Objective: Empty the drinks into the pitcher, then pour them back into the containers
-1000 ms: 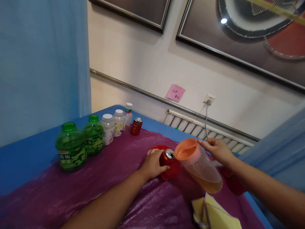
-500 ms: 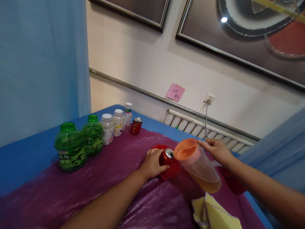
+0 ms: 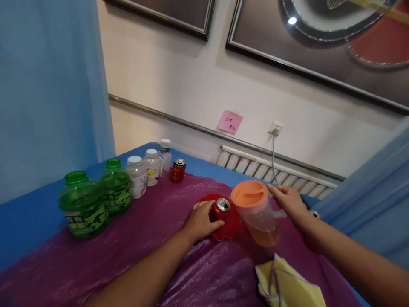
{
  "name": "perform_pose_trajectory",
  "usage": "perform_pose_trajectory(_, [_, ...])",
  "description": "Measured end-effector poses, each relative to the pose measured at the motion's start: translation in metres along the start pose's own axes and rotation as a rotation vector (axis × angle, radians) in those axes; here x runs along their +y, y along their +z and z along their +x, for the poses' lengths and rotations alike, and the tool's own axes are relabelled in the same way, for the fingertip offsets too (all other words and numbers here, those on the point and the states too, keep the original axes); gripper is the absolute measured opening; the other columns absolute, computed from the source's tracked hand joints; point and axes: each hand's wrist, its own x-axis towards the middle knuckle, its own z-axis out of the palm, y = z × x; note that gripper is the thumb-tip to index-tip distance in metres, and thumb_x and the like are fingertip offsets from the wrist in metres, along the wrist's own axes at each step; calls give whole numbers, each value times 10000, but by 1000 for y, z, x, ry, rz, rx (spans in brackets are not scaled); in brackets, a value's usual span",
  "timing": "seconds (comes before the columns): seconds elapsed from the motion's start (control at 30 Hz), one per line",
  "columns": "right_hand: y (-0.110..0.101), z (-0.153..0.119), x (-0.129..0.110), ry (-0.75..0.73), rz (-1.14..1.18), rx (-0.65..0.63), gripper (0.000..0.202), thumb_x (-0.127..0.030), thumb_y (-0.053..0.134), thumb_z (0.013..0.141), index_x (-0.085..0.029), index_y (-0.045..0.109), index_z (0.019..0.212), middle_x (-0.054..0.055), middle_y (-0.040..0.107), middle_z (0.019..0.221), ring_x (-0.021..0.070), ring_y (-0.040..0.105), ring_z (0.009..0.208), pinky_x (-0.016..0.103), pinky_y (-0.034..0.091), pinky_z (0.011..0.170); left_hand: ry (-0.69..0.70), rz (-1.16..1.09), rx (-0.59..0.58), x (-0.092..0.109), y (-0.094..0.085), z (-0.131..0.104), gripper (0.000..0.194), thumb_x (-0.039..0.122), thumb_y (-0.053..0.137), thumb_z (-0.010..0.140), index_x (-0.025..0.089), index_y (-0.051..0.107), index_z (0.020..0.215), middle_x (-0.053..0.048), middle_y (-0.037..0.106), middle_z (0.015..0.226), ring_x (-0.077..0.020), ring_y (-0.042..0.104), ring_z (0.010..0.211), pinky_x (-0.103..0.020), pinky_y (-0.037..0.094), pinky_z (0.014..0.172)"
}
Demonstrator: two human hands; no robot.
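Note:
My left hand (image 3: 201, 220) is closed around an opened red drink can (image 3: 218, 212) that stands upright on a red scalloped dish (image 3: 229, 229). To its right, my right hand (image 3: 290, 204) grips the handle of a clear plastic pitcher (image 3: 258, 224), thumb by the orange lid (image 3: 249, 194). Amber liquid fills the lower part of the pitcher, which tilts slightly, its spout side toward the can. I see no stream of liquid between the two. A folded yellow cloth (image 3: 289, 283) lies below the pitcher.
Two green jugs (image 3: 83, 207), two white-capped jars (image 3: 136, 179), a slimmer bottle (image 3: 165, 155) and another red can (image 3: 178, 171) line the left side. Purple plastic sheeting (image 3: 143, 238) covers the blue table. Partly behind my right forearm is another can (image 3: 315, 214).
The pitcher has swung more upright, its base moving left and its lid levelling. My left hand stays on the can. The camera view has shifted slightly.

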Motion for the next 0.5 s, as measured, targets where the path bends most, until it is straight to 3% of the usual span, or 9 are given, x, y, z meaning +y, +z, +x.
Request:
perform_pose_trajectory(0.17, [0, 7, 23, 103, 333, 195, 498, -628, 749, 680, -215, 499, 557, -69, 400, 444, 94, 352, 423, 244, 282, 437, -12, 7, 47, -9, 6, 2, 659, 417, 846, 641, 241, 651, 1246, -92, 712, 1246, -341, 631, 1173, -488, 426, 1058])
perform_pose_trajectory(0.33, [9, 0, 49, 130, 500, 296, 493, -616, 724, 686, -246, 421, 571, -101, 310, 425, 91, 302, 411, 252, 280, 424, -24, 13, 37, -12, 6, 5, 640, 408, 821, 684, 237, 635, 1272, -102, 698, 1271, -338, 614, 1192, -483, 422, 1061])
perform_pose_trajectory(0.5, [11, -10, 72, 158, 593, 371, 477, -611, 721, 694, -242, 430, 612, -107, 318, 446, 87, 296, 418, 249, 298, 427, -64, 4, 16, -8, 1, 6, 656, 414, 809, 696, 236, 624, 1299, -104, 704, 1260, -336, 629, 1164, -471, 447, 1035])
